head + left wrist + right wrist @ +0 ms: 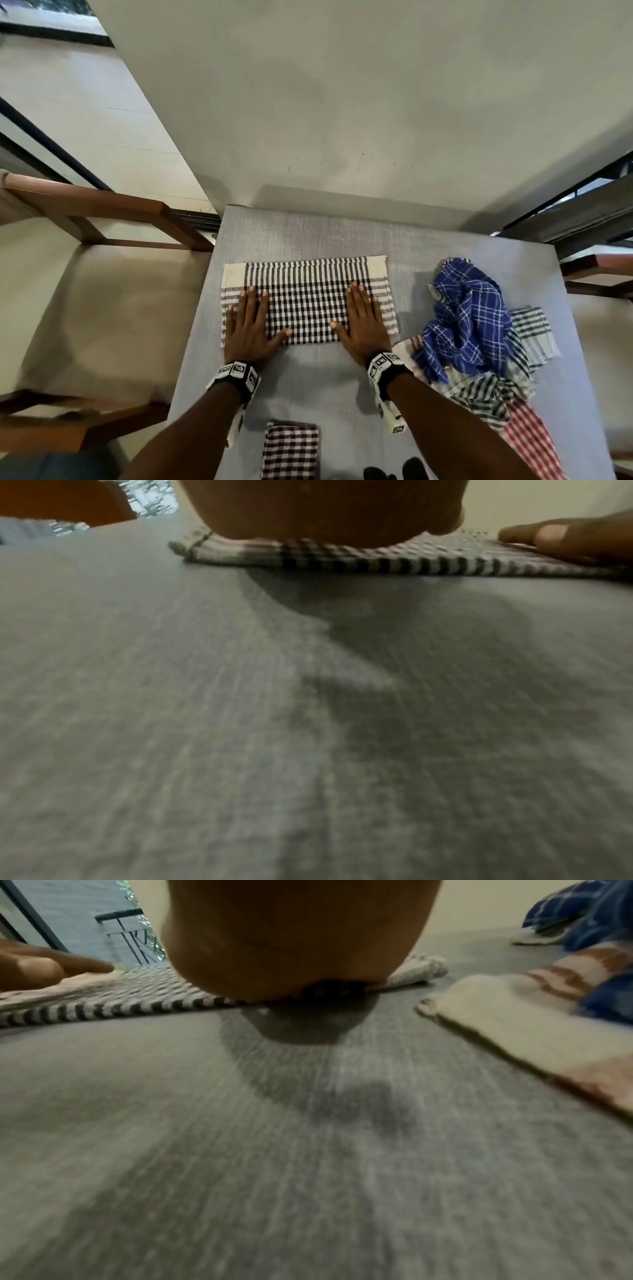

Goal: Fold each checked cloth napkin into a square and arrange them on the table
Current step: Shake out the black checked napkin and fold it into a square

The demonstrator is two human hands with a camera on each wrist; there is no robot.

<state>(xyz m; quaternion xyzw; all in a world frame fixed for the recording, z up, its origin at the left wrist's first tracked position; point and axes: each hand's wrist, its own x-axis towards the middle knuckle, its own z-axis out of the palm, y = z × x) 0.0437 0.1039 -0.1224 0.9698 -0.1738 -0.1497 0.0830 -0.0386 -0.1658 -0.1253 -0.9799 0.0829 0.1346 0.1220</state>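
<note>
Black-and-white checked napkin (306, 301), folded to a long rectangle, flat on the grey table (342, 394), striped border along the far edge and cream strips at both ends. No brand, label or legible writing anywhere; only black-and-white square marker patterns on the wrist bands (236, 375), too small to read as text. Left hand (248, 327) palm down on the napkin's left part, fingers straight and slightly spread, thumb angled inward toward the centre, grasping nothing, just pressing flat. Right hand (363, 323) mirrored on the right part, fingers straight, thumb pointing inward, likewise flat and gripping nothing. Both forearms reaching in from the near edge, roughly parallel. Napkin directly beneath both palms, a bare checked stretch between the two thumbs, short ends jutting out just past each hand. From the left wrist view, heel of the palm (308, 515) seated on the cloth's near edge (342, 558); from the right wrist view much the same, though blurred, so perhaps the heel overhangs the edge a little. Dark red checked napkin (291, 450) already folded square, near the table's front edge between the forearms. Crumpled blue checked cloth (469, 318) atop a loose pile of green-striped (529, 329) and red checked cloths (527, 435) just right of the right hand.
</note>
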